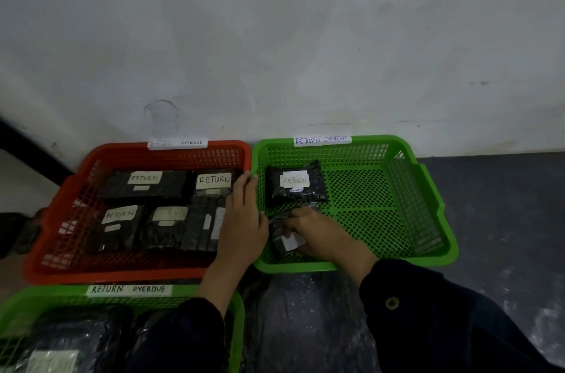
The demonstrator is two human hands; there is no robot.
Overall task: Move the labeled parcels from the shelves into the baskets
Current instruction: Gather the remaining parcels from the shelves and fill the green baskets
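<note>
A green basket [428, 207] tagged "RETURN OVERDUE" stands on the floor against the wall. Inside it, a black parcel [315, 195] labeled "RETURN" lies at the back left. My right hand [318, 232] reaches into the basket's front left corner and holds a second black parcel [289, 242] with a white label, mostly hidden under my fingers. My left hand [244, 219] rests flat with straight fingers on the rim between this basket and a red basket [61, 268], which contains several black parcels labeled "RETURN".
Another green basket [183, 291] tagged "RETURN OVERDUE" sits at the bottom left with dark parcels inside. A grey wall [275, 51] rises right behind the baskets. Dark floor with a plastic sheet [305, 311] lies in front and to the right.
</note>
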